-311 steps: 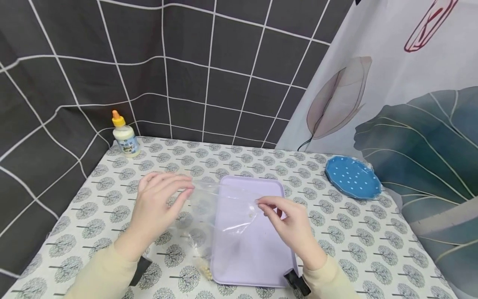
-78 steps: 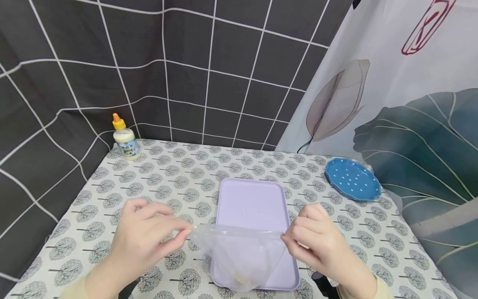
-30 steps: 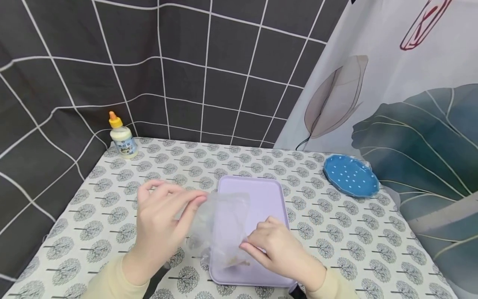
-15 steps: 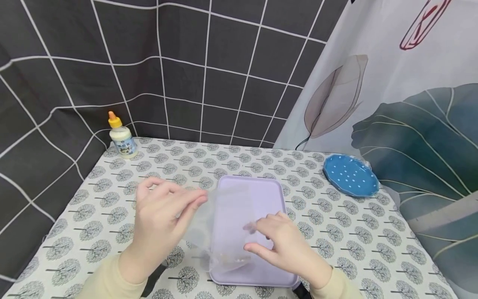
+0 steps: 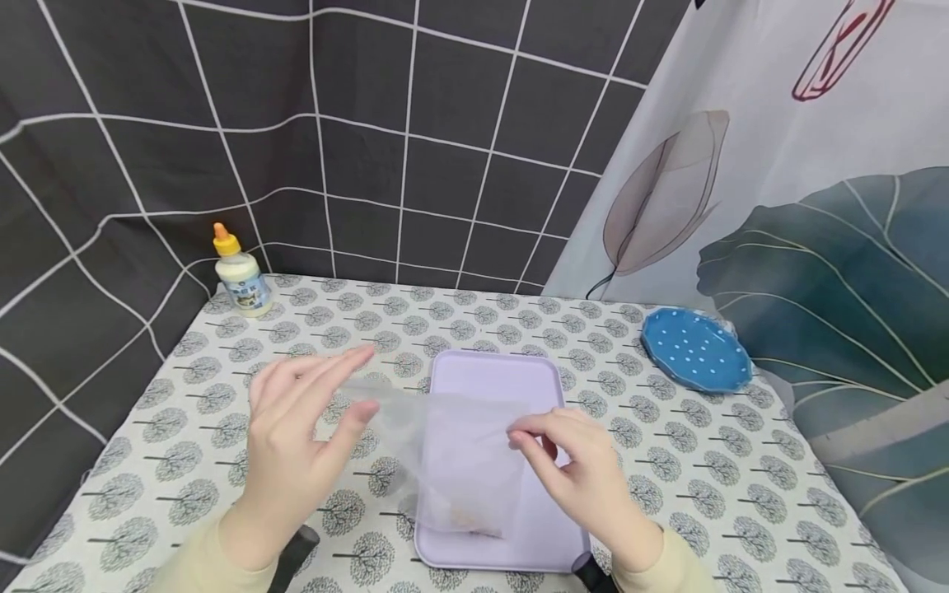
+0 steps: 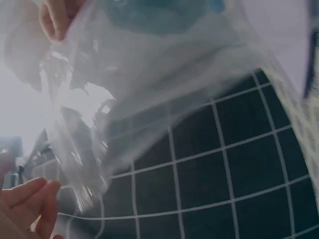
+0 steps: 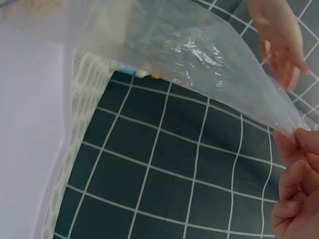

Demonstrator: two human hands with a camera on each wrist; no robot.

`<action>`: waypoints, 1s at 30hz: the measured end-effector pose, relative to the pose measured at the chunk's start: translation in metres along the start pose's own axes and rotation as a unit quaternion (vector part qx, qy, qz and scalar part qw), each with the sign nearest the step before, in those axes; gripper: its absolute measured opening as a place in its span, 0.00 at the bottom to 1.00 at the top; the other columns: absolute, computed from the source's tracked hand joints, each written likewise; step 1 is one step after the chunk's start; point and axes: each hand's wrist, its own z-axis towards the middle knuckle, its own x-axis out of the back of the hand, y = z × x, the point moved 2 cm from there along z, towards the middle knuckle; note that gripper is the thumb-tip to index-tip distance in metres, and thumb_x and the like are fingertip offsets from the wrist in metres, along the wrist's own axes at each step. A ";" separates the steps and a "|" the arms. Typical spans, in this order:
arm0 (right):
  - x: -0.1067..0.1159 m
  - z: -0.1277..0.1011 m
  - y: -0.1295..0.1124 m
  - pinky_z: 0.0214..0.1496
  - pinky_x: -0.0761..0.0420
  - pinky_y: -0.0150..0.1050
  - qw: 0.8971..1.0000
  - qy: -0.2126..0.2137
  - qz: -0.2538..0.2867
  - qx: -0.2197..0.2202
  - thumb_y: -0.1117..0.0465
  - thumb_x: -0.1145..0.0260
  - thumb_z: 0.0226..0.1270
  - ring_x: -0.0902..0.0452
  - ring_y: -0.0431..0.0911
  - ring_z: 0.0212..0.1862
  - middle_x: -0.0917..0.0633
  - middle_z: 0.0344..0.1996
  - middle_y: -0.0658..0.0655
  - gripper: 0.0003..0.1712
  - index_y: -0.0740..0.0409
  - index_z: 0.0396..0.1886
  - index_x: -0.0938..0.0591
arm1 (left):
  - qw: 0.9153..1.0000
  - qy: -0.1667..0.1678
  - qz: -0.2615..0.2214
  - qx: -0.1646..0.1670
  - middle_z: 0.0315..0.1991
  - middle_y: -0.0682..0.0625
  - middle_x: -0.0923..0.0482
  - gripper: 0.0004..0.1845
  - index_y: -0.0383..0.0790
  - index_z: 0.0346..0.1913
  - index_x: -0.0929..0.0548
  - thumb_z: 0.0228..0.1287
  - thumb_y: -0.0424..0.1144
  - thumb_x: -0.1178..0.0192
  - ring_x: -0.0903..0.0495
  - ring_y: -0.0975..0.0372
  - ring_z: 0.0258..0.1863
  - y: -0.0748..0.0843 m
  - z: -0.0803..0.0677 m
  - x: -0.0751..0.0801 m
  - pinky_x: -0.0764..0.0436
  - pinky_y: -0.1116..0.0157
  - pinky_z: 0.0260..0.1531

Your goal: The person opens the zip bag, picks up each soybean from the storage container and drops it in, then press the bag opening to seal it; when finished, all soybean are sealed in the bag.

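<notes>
- My left hand (image 5: 289, 445) pinches one top corner of the clear, thin plastic bag (image 5: 452, 461) between thumb and fingers, the fingers fairly straight and pointing up and to the right.
- My right hand (image 5: 586, 478) pinches the other top corner; its grip is narrow, thumb and forefinger closed on the film.
- The bag hangs stretched between my two hands, above the near half of the flat, pale lilac rectangular plastic tray (image 5: 504, 371) that lies on the table (image 5: 652, 494) with its tree-print cloth.
- A small heap of pale, bean-like grains (image 5: 474, 520) sits in the bag's bottom corner, low over the tray's near end.
- From the right wrist view the film (image 7: 199, 55) shows taut and wrinkled, running across to my left fingers (image 7: 279, 40).
- I judge the step in hand to be holding the bag open or spread by its mouth.
- The next move seems to call for tipping the bag so the grains slide out, keeping both pinches firm so the thin film does not slip.
- A small white squeeze bottle with an orange cap (image 5: 239, 273) and a blue, white-dotted plate (image 5: 695, 349) stand well apart, untouched.
</notes>
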 end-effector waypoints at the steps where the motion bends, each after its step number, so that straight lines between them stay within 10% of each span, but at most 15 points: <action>1: 0.002 -0.001 0.001 0.24 0.37 0.19 1.000 0.002 -0.002 -0.003 0.61 0.37 0.54 0.37 0.30 0.20 0.20 0.19 0.43 0.04 0.55 0.30 0.18 | 1.000 -0.015 0.006 0.019 0.40 0.45 0.18 0.25 0.38 0.46 0.20 0.58 0.56 0.49 0.26 0.56 0.38 -0.004 -0.004 0.001 0.39 0.61 0.50; 9: 0.013 -0.007 0.010 0.26 0.33 0.21 0.999 0.005 -0.019 -0.031 0.67 0.34 0.48 0.34 0.31 0.21 0.18 0.21 0.46 0.08 0.56 0.31 0.18 | 0.974 -0.175 0.010 0.142 0.38 0.56 0.18 0.14 0.47 0.44 0.20 0.52 0.38 0.39 0.24 0.62 0.40 -0.028 -0.019 -0.002 0.36 0.59 0.53; 16: 0.025 0.004 0.007 0.20 0.36 0.21 0.992 0.085 -0.056 -0.068 0.68 0.34 0.45 0.38 0.33 0.20 0.22 0.26 0.52 0.21 0.63 0.44 0.22 | 0.990 -0.130 -0.028 0.047 0.28 0.57 0.17 0.06 0.47 0.32 0.16 0.48 0.39 0.37 0.23 0.68 0.30 -0.013 -0.012 -0.005 0.36 0.66 0.51; 24: 0.013 0.041 -0.043 0.21 0.27 0.22 0.976 0.120 -0.075 0.166 0.63 0.39 0.56 0.26 0.41 0.20 0.18 0.30 0.65 0.10 0.68 0.31 0.18 | 0.992 -0.090 -0.072 -0.047 0.24 0.57 0.18 0.09 0.44 0.30 0.15 0.56 0.44 0.42 0.26 0.69 0.25 0.015 -0.001 -0.008 0.34 0.63 0.45; 30: 0.000 0.054 -0.061 0.30 0.21 0.27 0.976 0.044 -0.103 0.187 0.59 0.38 0.57 0.20 0.42 0.27 0.16 0.31 0.57 0.13 0.64 0.36 0.18 | 0.987 -0.058 -0.124 -0.084 0.23 0.55 0.20 0.07 0.41 0.29 0.17 0.54 0.41 0.40 0.26 0.68 0.24 0.031 0.002 -0.009 0.34 0.63 0.44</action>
